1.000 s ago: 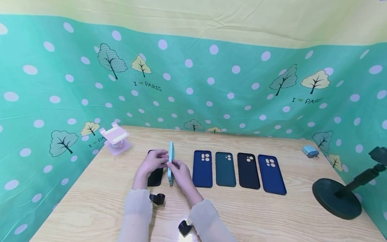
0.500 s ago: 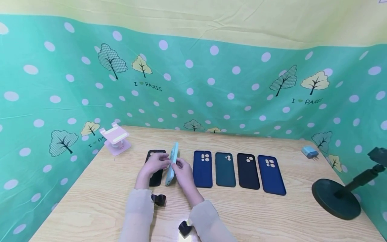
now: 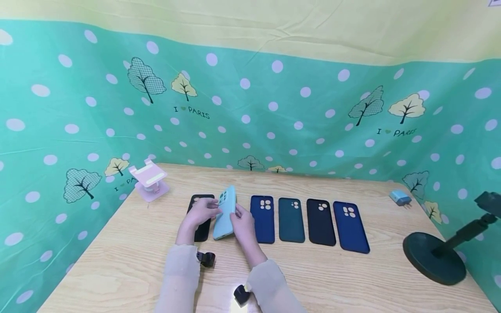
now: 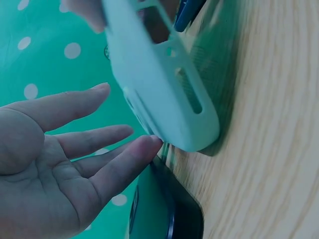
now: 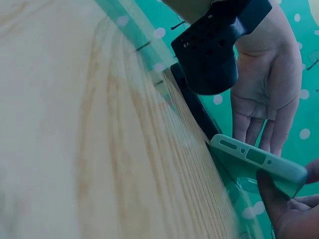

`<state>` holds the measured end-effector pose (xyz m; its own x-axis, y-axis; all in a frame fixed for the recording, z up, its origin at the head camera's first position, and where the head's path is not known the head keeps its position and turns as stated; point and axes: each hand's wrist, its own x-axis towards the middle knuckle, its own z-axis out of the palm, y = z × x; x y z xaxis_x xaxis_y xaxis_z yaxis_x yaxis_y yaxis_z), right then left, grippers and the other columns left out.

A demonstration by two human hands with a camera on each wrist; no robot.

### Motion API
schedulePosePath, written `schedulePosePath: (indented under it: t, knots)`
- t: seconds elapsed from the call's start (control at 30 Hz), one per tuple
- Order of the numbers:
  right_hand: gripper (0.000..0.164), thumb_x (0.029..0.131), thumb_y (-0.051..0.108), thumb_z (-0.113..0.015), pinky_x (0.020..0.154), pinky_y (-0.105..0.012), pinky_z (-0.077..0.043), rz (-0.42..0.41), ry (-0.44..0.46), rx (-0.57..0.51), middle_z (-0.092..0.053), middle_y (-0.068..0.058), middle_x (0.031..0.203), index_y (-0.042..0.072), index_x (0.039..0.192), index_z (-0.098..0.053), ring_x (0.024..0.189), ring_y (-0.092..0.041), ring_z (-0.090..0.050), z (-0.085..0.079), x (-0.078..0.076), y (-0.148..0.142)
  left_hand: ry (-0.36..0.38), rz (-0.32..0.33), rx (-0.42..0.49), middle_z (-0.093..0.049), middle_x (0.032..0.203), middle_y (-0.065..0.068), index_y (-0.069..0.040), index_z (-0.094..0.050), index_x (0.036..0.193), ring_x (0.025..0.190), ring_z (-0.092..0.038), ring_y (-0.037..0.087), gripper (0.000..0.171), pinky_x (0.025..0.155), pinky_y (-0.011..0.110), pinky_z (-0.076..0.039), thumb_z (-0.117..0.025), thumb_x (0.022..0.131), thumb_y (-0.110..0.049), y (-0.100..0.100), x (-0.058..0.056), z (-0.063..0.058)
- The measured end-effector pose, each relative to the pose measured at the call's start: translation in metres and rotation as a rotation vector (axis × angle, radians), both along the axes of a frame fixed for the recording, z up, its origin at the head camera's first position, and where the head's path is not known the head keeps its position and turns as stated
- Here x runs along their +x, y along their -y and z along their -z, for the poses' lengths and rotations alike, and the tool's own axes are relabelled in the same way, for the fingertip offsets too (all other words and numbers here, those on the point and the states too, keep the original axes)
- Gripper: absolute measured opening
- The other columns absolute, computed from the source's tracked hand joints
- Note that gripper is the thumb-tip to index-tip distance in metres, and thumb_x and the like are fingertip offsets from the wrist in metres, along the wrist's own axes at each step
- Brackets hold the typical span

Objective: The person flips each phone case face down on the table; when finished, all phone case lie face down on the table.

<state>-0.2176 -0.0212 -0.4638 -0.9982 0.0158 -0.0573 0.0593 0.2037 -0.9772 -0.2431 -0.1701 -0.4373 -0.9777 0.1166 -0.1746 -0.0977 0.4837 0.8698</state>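
Head view: right hand (image 3: 243, 222) grips a tilted light-blue case (image 3: 225, 216) between a black case (image 3: 202, 231) and 1 of 2 blue cases (image 3: 264, 221). Left wrist view: left hand (image 4: 60, 181), fingers extended, touches its edge. Right wrist view: right thumb (image 5: 272, 198) lies against its inner face.

The head view looks forward and down from six o'clock, well back, across the tabletop (image 3: 332, 278) to the curtain (image 3: 242, 100). The left wrist view sits close and turned sideways, left hand (image 4: 55, 174) at eight o'clock, tabletop at three. The right wrist view skims low, tabletop at nine, right hand (image 5: 291, 214) at four. All share the light-blue phone case (image 3: 225, 220).
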Motion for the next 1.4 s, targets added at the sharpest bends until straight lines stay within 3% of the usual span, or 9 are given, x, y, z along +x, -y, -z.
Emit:
schedulePosePath:
  t: [0.23,0.4,0.57,0.73,1.07,1.4]
  knots:
    - [0.042,0.093,0.002,-0.052,0.085,-0.035,-0.059,-0.006,-0.018,0.169,-0.066,-0.02,0.124,-0.002,0.134,-0.054,0.112,-0.031,-0.065,0.001,0.002,-0.004,-0.019,0.007,-0.03,-0.056,0.127,0.035,0.016,-0.046,0.133,0.121,-0.055,0.044,0.049,0.095,0.042,-0.054,-0.06,0.093,-0.007,0.0,0.0,0.0]
    - [0.045,0.092,0.003,-0.055,0.094,-0.043,-0.055,-0.029,-0.012,0.308,-0.06,-0.024,0.13,-0.006,0.136,-0.049,0.12,-0.036,-0.058,-0.002,0.003,-0.004,-0.021,0.012,-0.059,-0.057,0.127,0.034,0.015,-0.046,0.133,0.121,-0.055,0.043,0.048,0.097,0.044,-0.053,-0.06,0.093,-0.008,0.0,0.001,-0.001]
    - [0.052,0.092,0.006,-0.059,0.104,-0.049,-0.047,-0.049,0.003,0.381,-0.053,-0.028,0.131,-0.01,0.139,-0.043,0.125,-0.04,-0.051,-0.006,0.004,-0.003,-0.016,0.011,-0.063,-0.057,0.127,0.034,0.015,-0.046,0.134,0.121,-0.055,0.043,0.048,0.095,0.044,-0.054,-0.06,0.094,-0.008,0.001,0.001,-0.001]
    - [0.056,0.091,0.008,-0.062,0.104,-0.048,-0.047,-0.056,0.003,0.418,-0.052,-0.027,0.127,-0.01,0.14,-0.042,0.121,-0.036,-0.052,-0.008,0.004,-0.002,-0.019,0.006,-0.077,-0.057,0.127,0.033,0.015,-0.046,0.134,0.121,-0.055,0.043,0.048,0.097,0.045,-0.053,-0.06,0.094,-0.008,0.0,0.001,-0.002]
    - [0.058,0.093,0.015,-0.063,0.111,-0.048,-0.041,-0.071,0.028,0.472,-0.045,-0.029,0.137,-0.011,0.14,-0.041,0.131,-0.038,-0.045,-0.009,0.005,-0.001,-0.047,0.003,-0.116,-0.06,0.123,0.033,0.016,-0.048,0.132,0.118,-0.058,0.043,0.048,0.097,0.046,-0.052,-0.061,0.092,-0.008,0.0,0.001,-0.003]
    - [0.054,0.093,0.016,-0.063,0.106,-0.048,-0.046,-0.074,-0.01,0.47,-0.051,-0.026,0.131,-0.01,0.137,-0.046,0.125,-0.038,-0.051,-0.012,0.004,-0.007,-0.073,-0.009,-0.143,-0.06,0.124,0.032,0.015,-0.048,0.133,0.119,-0.057,0.042,0.048,0.099,0.048,-0.051,-0.06,0.094,-0.01,-0.002,0.0,-0.005]
